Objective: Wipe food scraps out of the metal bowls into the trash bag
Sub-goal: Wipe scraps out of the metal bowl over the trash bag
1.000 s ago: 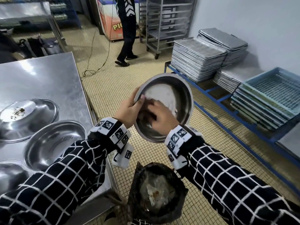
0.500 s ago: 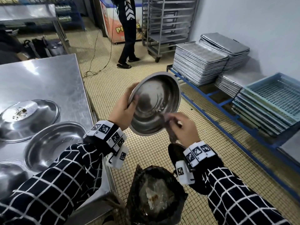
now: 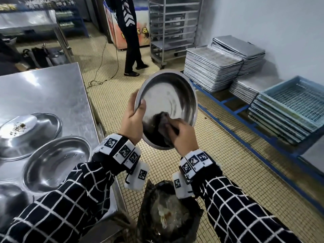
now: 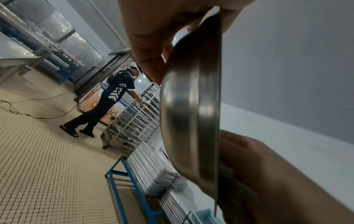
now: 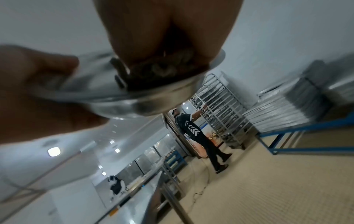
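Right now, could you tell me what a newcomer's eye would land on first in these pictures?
The tilted metal bowl, gripped at its rim by the left hand, held over the open trash bag on the floor. The right hand presses a dark cloth into its lower part. Left of that, more bowls sit on the steel table, one holding scraps.

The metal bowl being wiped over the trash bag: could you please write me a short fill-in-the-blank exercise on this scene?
1. The left hand grips the tilted metal bowl by its ____.
2. The right hand presses a dark ____ against the bowl's inside.
3. Below the bowl, on the floor, stands an open black ____.
4. The farthest bowl on the steel table lies upside down with food ____ on it.

Missing words: rim; cloth; trash bag; scraps
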Demonstrator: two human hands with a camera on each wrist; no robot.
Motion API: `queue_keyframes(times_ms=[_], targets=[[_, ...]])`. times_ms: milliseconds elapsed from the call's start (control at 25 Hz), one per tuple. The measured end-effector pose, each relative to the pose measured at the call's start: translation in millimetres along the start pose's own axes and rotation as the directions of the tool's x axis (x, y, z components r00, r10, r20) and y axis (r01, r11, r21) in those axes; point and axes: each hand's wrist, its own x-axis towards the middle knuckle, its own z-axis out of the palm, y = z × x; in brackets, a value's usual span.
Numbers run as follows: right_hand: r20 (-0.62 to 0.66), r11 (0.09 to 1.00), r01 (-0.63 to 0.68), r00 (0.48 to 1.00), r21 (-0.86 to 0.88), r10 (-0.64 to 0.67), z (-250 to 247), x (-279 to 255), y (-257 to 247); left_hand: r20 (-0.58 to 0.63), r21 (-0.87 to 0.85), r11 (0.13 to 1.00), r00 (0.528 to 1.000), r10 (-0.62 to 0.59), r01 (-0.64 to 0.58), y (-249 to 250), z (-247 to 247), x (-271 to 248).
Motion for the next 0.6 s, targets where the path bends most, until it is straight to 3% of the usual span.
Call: queue_keyframes(times_ms=[120, 240, 320, 400, 440, 480, 560, 600], targets=[[0.238, 0.997, -0.014, 0.971, 0.076, -0.005, -0.6, -1.5, -26.3, -0.039, -0.005, 0.999, 0.998, 0.041, -0.041, 4.4, 0.0, 3.0], [0.434, 0.999, 0.035, 0.900, 0.008, -0.035, -23.9, 6.1, -31.6, -0.028, 0.094, 0.993, 0.997, 0.070, -0.067, 1.0, -1.9, 2.4], [0.377, 0.999, 0.032, 0.926, -0.028, -0.019, -39.9, 5.9, -28.7, -0.041, 0.154, 0.985, 0.996, 0.081, -0.074, -0.1, -0.2, -0.2], [0.099, 1.000, -0.017, 0.995, 0.017, 0.015, -41.7, -1.5, -31.9, -0.066, 0.173, 0.982, 0.994, 0.085, -0.072, -1.1, 2.3, -3.2], [0.020, 0.997, 0.026, 0.999, 0.067, -0.027, -36.1, -5.3, -38.8, -0.071, 0.167, 0.984, 0.994, 0.078, -0.065, -0.2, 2.4, -5.3], [0.040, 0.989, 0.114, 0.992, 0.099, -0.119, -26.9, -9.8, -46.3, -0.075, 0.131, 0.989, 0.994, 0.078, -0.068, 2.0, 3.6, -7.0], [0.228, 0.954, 0.289, 0.927, 0.075, -0.299, -1.1, -21.1, -48.1, -0.029, 0.057, 0.992, 0.993, 0.116, -0.114, 6.0, 6.8, -7.8], [0.314, 0.942, 0.334, 0.894, 0.007, -0.319, 7.5, -25.5, -40.8, -0.007, 0.017, 0.992, 0.992, 0.123, -0.123, 9.6, 6.4, -7.3]])
